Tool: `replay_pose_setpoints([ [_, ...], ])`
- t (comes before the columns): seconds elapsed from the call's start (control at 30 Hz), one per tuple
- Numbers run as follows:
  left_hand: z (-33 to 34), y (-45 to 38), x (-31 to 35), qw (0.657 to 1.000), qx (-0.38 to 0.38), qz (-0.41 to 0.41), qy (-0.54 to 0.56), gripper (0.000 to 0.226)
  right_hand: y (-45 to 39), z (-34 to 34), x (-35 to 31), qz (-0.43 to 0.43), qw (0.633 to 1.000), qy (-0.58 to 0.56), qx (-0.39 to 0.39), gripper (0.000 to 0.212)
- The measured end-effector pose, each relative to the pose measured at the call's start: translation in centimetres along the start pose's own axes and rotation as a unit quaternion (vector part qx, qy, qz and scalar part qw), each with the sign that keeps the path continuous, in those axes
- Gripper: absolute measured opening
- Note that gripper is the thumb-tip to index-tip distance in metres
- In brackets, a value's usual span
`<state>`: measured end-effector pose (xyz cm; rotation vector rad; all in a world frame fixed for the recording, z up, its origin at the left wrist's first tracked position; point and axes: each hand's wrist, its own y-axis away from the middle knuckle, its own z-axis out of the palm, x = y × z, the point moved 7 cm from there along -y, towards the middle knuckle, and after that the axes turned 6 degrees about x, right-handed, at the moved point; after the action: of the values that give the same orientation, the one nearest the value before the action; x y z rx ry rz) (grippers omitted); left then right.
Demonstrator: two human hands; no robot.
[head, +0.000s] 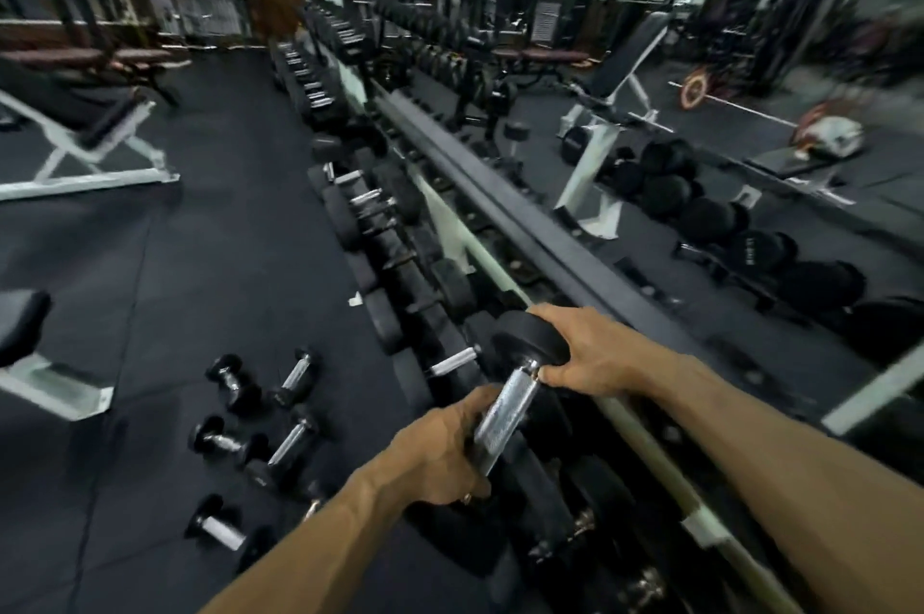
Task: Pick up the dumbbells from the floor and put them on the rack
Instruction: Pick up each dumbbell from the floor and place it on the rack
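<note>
Standing by the dumbbell wall here, so going left to right. Over on the left a white-framed bench [75, 148] is sitting on the black rubber floor [150, 263], well away from the action. Closer in, five small dumbbells [280, 448] are lying scattered on the floor, just beside the foot of the rack, chrome handles pointing every which way.

Then the person. Their left hand [440, 453] is wrapping tight around the lower part of a chrome knurled handle, fingers clenched on it. That handle belongs to the held dumbbell [510, 393], which is tilting up and away from them, its black round head sitting just over the front edge of the rack. Their right hand [585, 358] is cupping that top head, fingers draped over it and thumb pressing near where the handle meets the weight. So both hands are gripping the same dumbbell.

The rack [500, 213] itself is running off into the distance, and it's holding a long row of black dumbbells [360, 213] shoulder to shoulder on the near tier. Behind it a mirror [750, 138] is showing more of the gym, pretty blurry though.
</note>
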<state>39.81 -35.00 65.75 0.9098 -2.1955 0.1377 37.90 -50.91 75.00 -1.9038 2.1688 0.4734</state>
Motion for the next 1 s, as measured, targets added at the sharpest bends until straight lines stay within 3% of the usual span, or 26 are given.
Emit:
replay_pose_setpoints([
  [0.33, 12.2, -14.3, 14.7, 0.996, -0.068, 0.047, 0.037, 0.098, 4.0, -7.5, 21.8, 0.073, 0.997, 0.008, -0.003, 0.05],
  [0.53, 18.0, -20.8, 19.3, 0.993, -0.106, 0.042, 0.038, 0.097, 4.0, -9.2, 31.2, 0.109, 0.994, -0.001, -0.018, 0.044],
  [0.73, 20.6, -25.1, 19.7, 0.988, -0.154, 0.017, 0.017, 0.094, 3.2, -6.7, 37.4, 0.148, 0.988, -0.033, -0.009, 0.042],
  [1.0, 20.1, -25.5, 18.5, 0.986, -0.162, -0.005, 0.048, 0.098, 1.8, -6.5, 37.5, 0.145, 0.989, -0.01, -0.031, 0.035],
])
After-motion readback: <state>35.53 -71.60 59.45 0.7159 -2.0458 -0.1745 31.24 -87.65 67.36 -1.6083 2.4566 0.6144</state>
